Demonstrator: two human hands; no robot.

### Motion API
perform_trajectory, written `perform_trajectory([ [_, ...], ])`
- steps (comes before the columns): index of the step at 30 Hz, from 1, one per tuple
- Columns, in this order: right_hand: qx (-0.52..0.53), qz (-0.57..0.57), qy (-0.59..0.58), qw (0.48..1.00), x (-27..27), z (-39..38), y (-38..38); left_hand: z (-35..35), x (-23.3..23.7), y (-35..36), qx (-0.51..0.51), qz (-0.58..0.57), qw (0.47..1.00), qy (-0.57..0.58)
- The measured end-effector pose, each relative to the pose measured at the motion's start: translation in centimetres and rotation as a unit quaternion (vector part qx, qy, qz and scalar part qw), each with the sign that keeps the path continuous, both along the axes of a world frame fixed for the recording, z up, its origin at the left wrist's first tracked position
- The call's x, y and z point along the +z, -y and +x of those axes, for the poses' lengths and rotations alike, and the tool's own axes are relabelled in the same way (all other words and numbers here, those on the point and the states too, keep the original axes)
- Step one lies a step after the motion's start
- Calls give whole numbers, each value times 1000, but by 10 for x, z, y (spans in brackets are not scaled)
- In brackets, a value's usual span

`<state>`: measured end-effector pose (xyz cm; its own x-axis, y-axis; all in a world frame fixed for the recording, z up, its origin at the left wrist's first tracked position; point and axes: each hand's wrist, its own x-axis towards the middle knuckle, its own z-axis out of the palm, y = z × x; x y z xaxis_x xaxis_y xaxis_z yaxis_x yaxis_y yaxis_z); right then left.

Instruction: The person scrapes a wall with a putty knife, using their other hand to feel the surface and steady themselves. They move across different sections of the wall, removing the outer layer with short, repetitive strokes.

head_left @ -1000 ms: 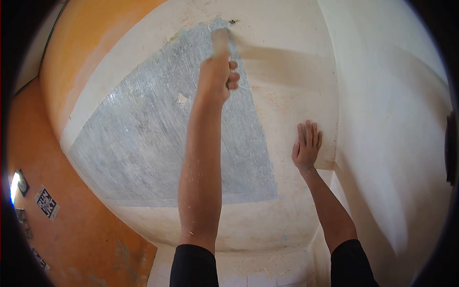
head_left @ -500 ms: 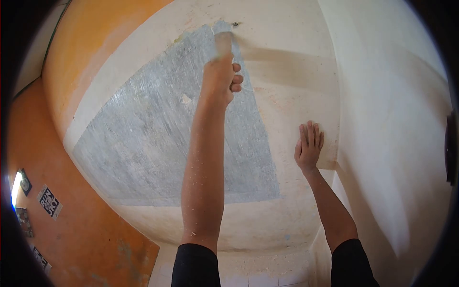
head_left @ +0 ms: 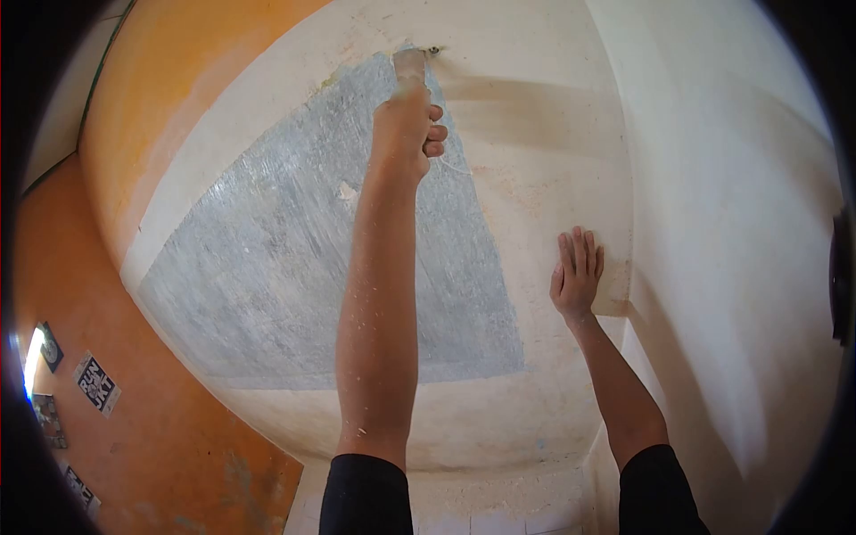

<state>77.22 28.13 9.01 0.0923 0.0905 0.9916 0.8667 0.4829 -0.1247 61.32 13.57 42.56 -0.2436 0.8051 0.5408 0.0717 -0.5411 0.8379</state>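
Note:
High on the wall, my left hand is closed round the handle of a scraper. The handle is mostly hidden in my fist. Its broad flat blade points up and lies against the top of a grey bare patch, near a small dark fixture on the wall. My right hand lies flat on the cream-painted wall, fingers stretched upward, close to the corner on the right. A thin pale strip hangs beside my left hand.
To the left is an orange wall with a black-and-white sticker and a bright mirror-like strip. A white wall adjoins on the right, with a dark object at its edge. Pale tiles show below.
My left hand and the scraper have shifted slightly down and left, and the blade is less blurred. My right hand stays flat in its place. The view has tilted a little.

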Motion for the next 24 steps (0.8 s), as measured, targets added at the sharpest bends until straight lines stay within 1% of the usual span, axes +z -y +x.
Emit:
perform_trajectory([
  [2,2,-9,3,1000,-1,0,1,1,-10,4,11,-4,1000,-3],
  [4,4,-10,2,1000,-1,0,1,-1,-26,11,24,-34,999,-2],
  [8,2,-2,1,1000,-1,1,0,0,-7,7,37,-22,999,-26],
  [11,1,-3,7,1000,0,-2,3,-6,-21,12,42,-30,998,-44],
  [13,-2,3,12,1000,0,2,3,-9,-30,12,45,-44,997,-34],
  [14,6,0,4,1000,-1,2,2,-9,-29,11,47,-58,997,-32],
  [16,18,-3,-5,1000,1,-1,1,-10,-20,10,48,-47,997,-42],
  [20,4,-8,-2,1000,0,-4,4,-8,-29,22,67,-32,995,-69],
  [22,1,-9,8,1000,-1,1,5,-10,-33,20,56,-50,996,-49],
  [24,5,0,4,1000,0,-1,3,-5,-21,16,43,-59,997,-41],
])
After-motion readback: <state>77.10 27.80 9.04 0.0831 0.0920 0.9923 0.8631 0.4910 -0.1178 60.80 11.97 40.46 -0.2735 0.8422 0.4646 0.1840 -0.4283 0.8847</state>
